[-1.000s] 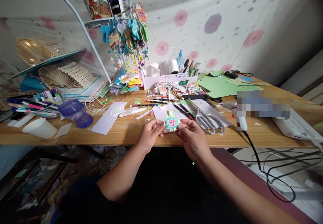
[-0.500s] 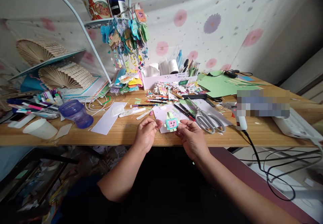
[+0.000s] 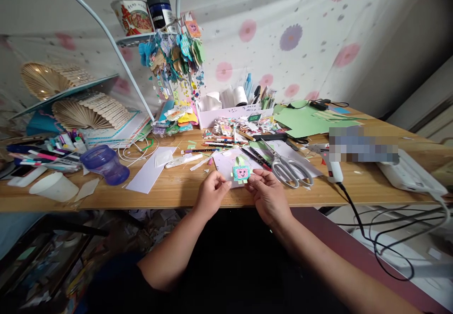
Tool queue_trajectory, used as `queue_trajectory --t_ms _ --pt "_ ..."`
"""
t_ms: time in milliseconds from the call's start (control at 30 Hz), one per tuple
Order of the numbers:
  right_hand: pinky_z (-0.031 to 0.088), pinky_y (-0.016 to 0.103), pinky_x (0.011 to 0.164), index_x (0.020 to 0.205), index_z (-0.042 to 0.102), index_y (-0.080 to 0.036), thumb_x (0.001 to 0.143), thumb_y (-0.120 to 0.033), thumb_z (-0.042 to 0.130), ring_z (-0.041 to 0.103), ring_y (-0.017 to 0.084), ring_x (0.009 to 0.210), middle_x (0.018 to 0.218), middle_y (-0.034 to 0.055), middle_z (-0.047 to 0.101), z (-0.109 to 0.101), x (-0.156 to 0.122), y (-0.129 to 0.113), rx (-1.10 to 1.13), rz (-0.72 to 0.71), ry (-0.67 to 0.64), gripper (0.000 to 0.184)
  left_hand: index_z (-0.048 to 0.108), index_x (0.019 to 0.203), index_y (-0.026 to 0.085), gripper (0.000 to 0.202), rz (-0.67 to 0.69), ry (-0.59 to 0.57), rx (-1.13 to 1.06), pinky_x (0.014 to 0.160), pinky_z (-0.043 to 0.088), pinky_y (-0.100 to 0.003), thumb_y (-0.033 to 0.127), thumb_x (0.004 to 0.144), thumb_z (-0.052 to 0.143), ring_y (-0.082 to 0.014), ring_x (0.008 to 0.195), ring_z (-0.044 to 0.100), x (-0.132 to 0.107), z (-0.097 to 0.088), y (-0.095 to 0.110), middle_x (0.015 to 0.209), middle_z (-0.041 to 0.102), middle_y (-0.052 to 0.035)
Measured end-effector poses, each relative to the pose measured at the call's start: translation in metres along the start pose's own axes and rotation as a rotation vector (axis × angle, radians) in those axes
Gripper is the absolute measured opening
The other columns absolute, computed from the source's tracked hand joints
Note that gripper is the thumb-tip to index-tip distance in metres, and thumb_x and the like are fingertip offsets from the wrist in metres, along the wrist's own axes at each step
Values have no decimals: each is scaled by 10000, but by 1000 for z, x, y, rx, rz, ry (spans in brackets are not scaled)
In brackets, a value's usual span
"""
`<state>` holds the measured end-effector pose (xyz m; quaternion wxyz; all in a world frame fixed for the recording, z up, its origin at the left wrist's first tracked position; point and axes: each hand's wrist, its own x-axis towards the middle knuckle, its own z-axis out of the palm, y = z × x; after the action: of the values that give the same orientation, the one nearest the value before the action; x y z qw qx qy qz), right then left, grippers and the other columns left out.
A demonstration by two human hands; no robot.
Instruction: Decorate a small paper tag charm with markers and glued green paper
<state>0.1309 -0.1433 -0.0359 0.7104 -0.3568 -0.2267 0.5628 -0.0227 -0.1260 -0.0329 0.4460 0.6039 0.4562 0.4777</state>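
A small paper craft figure [image 3: 241, 173] hangs over the front of the desk. It has a turquoise border, a pink smiling face, a green loop on top and little tabs below. My right hand [image 3: 268, 194] pinches it by its right edge. My left hand [image 3: 213, 196] is closed, thumb against fingers, with the tips close beside the figure's left edge. Whether they grip a tab or something tiny, I cannot make out. Behind the figure lies a white sheet [image 3: 222, 162] with black pens [image 3: 259, 156]. Large grey-handled scissors [image 3: 288, 168] rest right of it.
A white glue gun [image 3: 333, 169] with a black cord stands at the right. On the left are a purple cup [image 3: 106, 165], a white paper cup [image 3: 53, 186] and many markers [image 3: 53, 151]. Paper cutouts [image 3: 244, 125] are heaped at the back, near green paper [image 3: 304, 120].
My left hand has moved right, from a small distance away to the figure's left edge. My right hand keeps its pinch on the figure. The camera view has shifted slightly.
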Motion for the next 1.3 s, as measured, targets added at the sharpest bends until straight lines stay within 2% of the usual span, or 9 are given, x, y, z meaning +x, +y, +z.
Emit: queue_trajectory --t_ms 133,367,500,700,833,967,1067,1167,1300 --pt "508 261 597 797 623 -206 556 -218 851 592 101 582 660 -32 670 1 -1 1 -6 -7 -20 332 572 851 194 286 -82 5 -128 494 219 -219 445 746 659 -79 460 311 6 2 -3 509 401 84" --pt "504 292 622 815 622 -202 572 -227 848 601 116 584 651 -29 675 2 -3 2 -48 -15 -49 333 630 735 152 249 -86 4 -230 519 270 -218 377 674 719 -79 512 390 6 8 -1 570 528 41" --pt "496 297 593 800 622 -198 562 -243 856 602 124 566 623 -22 670 1 -1 1 -75 -43 -36 337 604 702 150 257 -105 45 -265 480 245 -212 381 666 712 -66 470 352 6 5 1 522 485 56" --pt "492 287 553 712 643 -207 519 -274 863 604 124 565 642 -11 665 -18 18 -34 -131 -189 62 300 543 694 168 278 -115 191 -328 473 294 -213 399 664 695 -45 428 288 8 -5 1 519 422 83" --pt "397 237 430 699 635 -234 598 -354 817 499 90 429 508 -59 588 -32 24 -62 -230 -313 126 240 556 699 161 273 -101 301 -276 466 279 -202 384 654 706 -44 441 302 13 -27 5 537 435 78" --pt "229 235 338 622 662 -212 654 -319 784 330 79 286 320 -75 429 -36 22 -59 -550 -348 38 166 600 675 149 237 -96 368 -144 458 253 -197 349 637 723 -59 470 347 25 -63 11 540 483 58" --pt "384 289 438 699 710 -218 682 -267 734 518 143 411 557 13 648 -35 24 -41 -963 -544 -84 56 621 616 145 198 -114 374 -37 477 273 -202 304 602 739 -72 476 383 34 -87 12 495 482 57" --pt "481 325 579 847 720 -238 759 -263 629 609 170 590 929 68 695 -36 29 -24 -1105 -684 -171 129 631 573 140 184 -154 356 48 485 291 -209 285 567 744 -88 478 417 40 -101 5 482 514 42" --pt "502 303 570 804 695 -220 807 -289 581 617 165 574 768 47 678 -42 32 -12 -1195 -751 -245 134 627 589 143 178 -186 363 105 488 313 -210 296 570 717 -102 494 451 46 -107 -5 517 561 29"
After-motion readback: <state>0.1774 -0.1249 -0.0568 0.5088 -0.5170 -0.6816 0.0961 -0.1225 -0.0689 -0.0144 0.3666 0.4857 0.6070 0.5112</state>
